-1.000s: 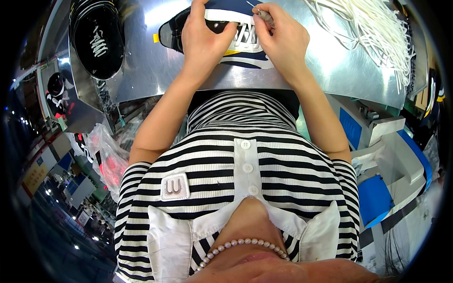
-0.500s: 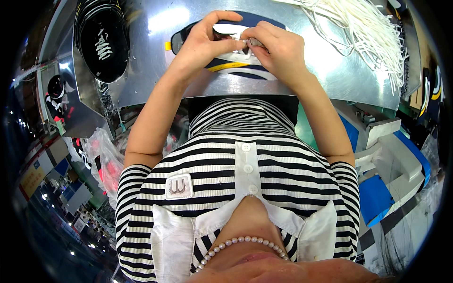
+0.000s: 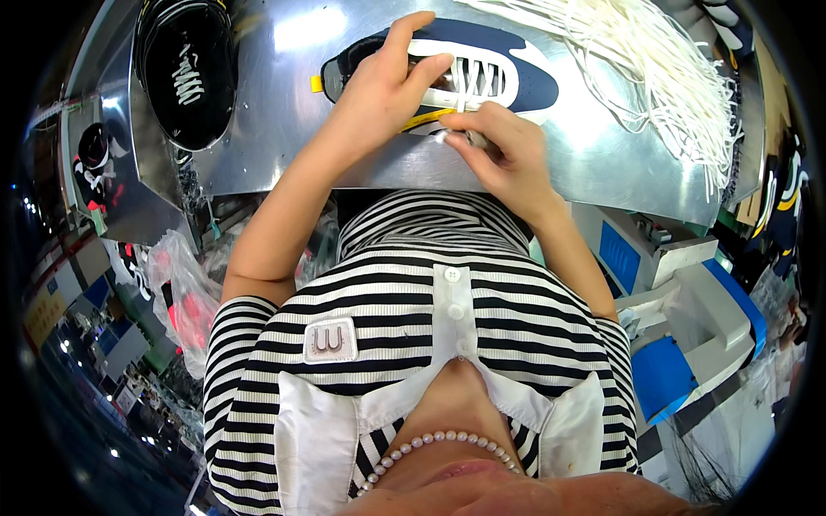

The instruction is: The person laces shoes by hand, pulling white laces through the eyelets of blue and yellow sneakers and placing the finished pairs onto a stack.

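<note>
A navy shoe (image 3: 535,86) with a white lacing panel and a yellow stripe lies sideways on the metal table, toe to the right. White lace crosses its front eyelets. My left hand (image 3: 379,95) rests over the collar end, index finger and thumb spread apart; its other fingers are mostly hidden. At the shoe's near side, my right hand (image 3: 508,150) is closed in a pinch on a white shoelace (image 3: 461,103) that runs down from the panel. A small greyish thing also shows among the right fingers, too blurred to name.
A heap of loose white laces (image 3: 645,77) covers the table's (image 3: 275,129) right side. At the left stands a black shoe (image 3: 185,86) with white lacing. Below the table's edge are a grey and blue machine (image 3: 688,318) at right and a clear plastic bag (image 3: 185,284) at left.
My right hand has moved away from my left, toward me, drawing the lace along. The shoe now sits slightly farther right, and its crossed lacing is uncovered.
</note>
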